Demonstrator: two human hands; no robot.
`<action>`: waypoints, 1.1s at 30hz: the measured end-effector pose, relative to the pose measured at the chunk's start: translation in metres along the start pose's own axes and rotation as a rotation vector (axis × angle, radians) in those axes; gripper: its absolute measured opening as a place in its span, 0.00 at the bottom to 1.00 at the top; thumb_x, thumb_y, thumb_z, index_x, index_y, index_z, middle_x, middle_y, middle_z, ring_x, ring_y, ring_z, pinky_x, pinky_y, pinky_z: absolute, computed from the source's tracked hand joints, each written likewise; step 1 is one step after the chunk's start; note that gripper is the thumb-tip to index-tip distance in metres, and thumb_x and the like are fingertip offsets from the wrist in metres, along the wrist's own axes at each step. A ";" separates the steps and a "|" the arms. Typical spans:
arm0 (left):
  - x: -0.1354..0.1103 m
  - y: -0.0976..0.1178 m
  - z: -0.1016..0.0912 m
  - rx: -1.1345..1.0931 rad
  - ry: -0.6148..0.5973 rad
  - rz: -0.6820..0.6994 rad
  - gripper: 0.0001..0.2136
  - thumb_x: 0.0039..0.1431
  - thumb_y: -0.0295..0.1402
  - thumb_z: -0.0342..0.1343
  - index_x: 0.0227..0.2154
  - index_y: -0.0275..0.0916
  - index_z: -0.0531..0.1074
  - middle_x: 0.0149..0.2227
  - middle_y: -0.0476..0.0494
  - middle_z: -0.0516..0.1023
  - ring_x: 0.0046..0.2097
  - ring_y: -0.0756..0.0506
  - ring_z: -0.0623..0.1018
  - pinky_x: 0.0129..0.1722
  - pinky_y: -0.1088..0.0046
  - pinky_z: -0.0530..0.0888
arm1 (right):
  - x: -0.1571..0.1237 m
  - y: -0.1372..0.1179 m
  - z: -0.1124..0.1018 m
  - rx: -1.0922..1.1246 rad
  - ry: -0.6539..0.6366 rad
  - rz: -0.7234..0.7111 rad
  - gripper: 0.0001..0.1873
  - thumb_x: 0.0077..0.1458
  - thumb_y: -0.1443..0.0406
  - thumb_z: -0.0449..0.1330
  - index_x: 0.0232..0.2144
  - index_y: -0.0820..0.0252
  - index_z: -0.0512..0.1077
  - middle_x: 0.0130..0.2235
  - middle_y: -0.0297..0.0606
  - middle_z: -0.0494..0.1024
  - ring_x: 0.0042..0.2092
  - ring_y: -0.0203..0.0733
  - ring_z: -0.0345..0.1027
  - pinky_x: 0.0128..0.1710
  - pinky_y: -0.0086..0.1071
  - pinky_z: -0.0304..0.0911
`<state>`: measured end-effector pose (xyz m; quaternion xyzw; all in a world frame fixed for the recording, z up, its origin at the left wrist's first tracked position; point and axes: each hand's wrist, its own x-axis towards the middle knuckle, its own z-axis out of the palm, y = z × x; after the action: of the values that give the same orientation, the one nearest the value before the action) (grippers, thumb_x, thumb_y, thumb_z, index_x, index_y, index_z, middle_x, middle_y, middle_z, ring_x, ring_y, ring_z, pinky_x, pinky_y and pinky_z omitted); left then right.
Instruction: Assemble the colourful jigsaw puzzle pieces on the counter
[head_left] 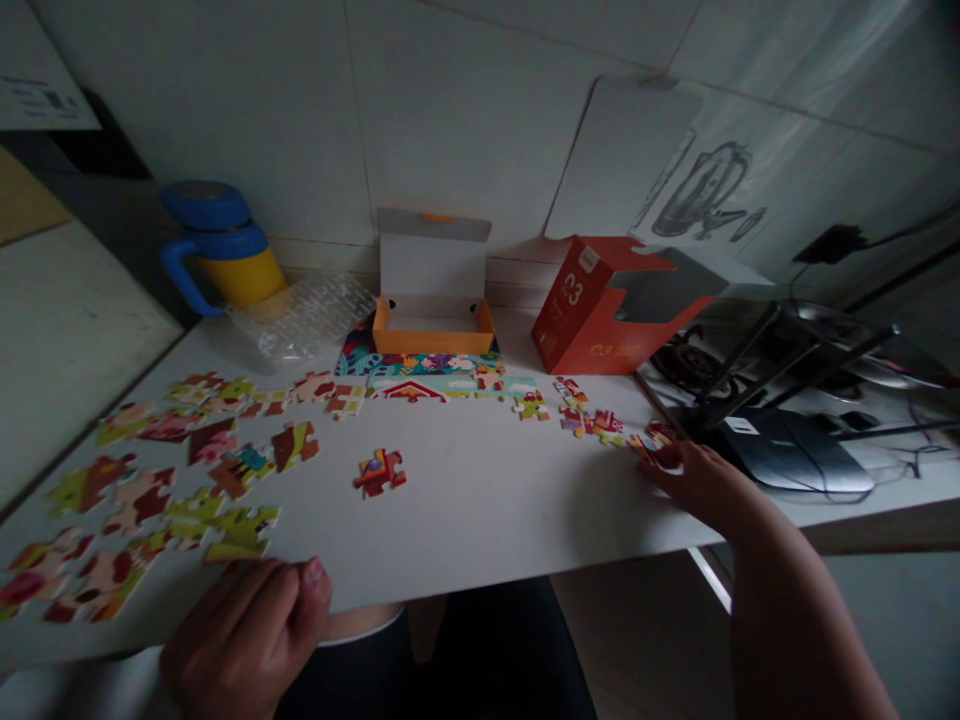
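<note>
Colourful jigsaw pieces lie on a white board (480,500). My left hand (247,630) rests at the board's near edge, fingers curled over it, beside a cluster of loose pieces (150,490). My right hand (694,480) reaches to the board's right edge, fingertips on a small red piece (660,440) at the end of a row of pieces (592,420). A single piece (380,472) lies alone mid-board. A joined strip of pieces (435,385) sits at the back.
An open orange box (433,300) and a tipped red carton (615,310) stand at the back. A blue and yellow jug (221,250) and a clear plastic bag (304,315) are at the back left. A gas stove (810,370) and a dark device (787,450) are on the right.
</note>
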<state>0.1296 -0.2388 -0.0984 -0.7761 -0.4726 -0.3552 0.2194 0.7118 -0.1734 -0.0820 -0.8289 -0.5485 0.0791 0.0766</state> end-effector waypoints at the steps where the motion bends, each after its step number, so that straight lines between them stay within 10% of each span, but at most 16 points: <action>1: 0.000 0.000 0.000 -0.003 -0.003 -0.001 0.18 0.67 0.24 0.63 0.25 0.45 0.62 0.23 0.50 0.68 0.27 0.44 0.68 0.31 0.63 0.62 | 0.000 0.003 0.001 0.001 -0.016 -0.009 0.24 0.48 0.40 0.62 0.33 0.53 0.73 0.36 0.49 0.82 0.39 0.56 0.79 0.38 0.45 0.70; 13: -0.008 -0.001 0.002 -0.033 -0.023 -0.026 0.18 0.66 0.23 0.63 0.27 0.45 0.62 0.23 0.51 0.69 0.28 0.44 0.70 0.34 0.63 0.66 | -0.023 -0.015 0.003 0.171 0.078 -0.133 0.15 0.53 0.47 0.61 0.36 0.48 0.71 0.36 0.42 0.84 0.33 0.52 0.78 0.36 0.45 0.68; 18: -0.005 0.001 0.001 -0.042 -0.021 -0.033 0.18 0.66 0.22 0.63 0.27 0.45 0.61 0.24 0.51 0.69 0.28 0.45 0.70 0.33 0.63 0.66 | -0.041 -0.107 -0.003 0.315 0.065 -0.360 0.16 0.63 0.50 0.60 0.47 0.50 0.69 0.43 0.46 0.85 0.36 0.50 0.79 0.38 0.42 0.70; 26: -0.003 0.001 0.001 -0.031 -0.030 -0.024 0.18 0.66 0.21 0.62 0.27 0.44 0.61 0.23 0.52 0.67 0.27 0.46 0.70 0.34 0.63 0.67 | -0.034 -0.281 -0.008 0.403 -0.329 -0.728 0.17 0.68 0.65 0.62 0.57 0.54 0.71 0.47 0.43 0.87 0.46 0.46 0.80 0.44 0.36 0.68; 33: -0.001 0.005 0.001 -0.035 -0.004 -0.031 0.18 0.66 0.20 0.62 0.28 0.44 0.61 0.23 0.52 0.67 0.27 0.46 0.68 0.33 0.64 0.66 | -0.017 -0.338 0.020 0.376 -0.331 -0.727 0.16 0.68 0.65 0.63 0.57 0.57 0.73 0.44 0.41 0.87 0.41 0.44 0.78 0.37 0.32 0.60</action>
<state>0.1341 -0.2410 -0.0995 -0.7732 -0.4785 -0.3654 0.1994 0.3974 -0.0574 -0.0282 -0.5299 -0.7854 0.2771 0.1598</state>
